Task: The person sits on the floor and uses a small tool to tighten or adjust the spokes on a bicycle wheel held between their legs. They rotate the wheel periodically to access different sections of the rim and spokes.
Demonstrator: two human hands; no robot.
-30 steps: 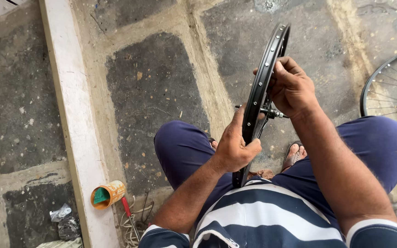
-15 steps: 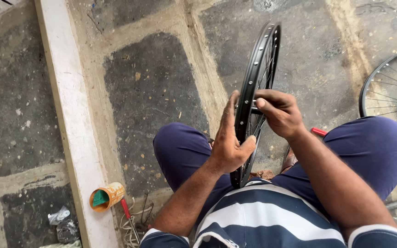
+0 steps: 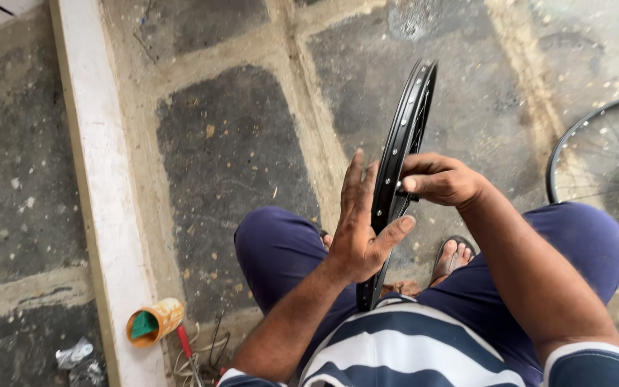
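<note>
I see the black rim (image 3: 402, 165) standing up between my knees, my left hand (image 3: 360, 229) flat and wide against its side, my right hand (image 3: 442, 179) pinching something small at the middle, so I think plenty of work is left.

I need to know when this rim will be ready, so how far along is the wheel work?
Done: little shows; no tyre sits on the black rim. In hand: the rim stands upright between the knees, left hand flat against its side, right hand pinching at its inner edge. Left: cannot tell; the spokes and hub are mostly hidden.
</note>
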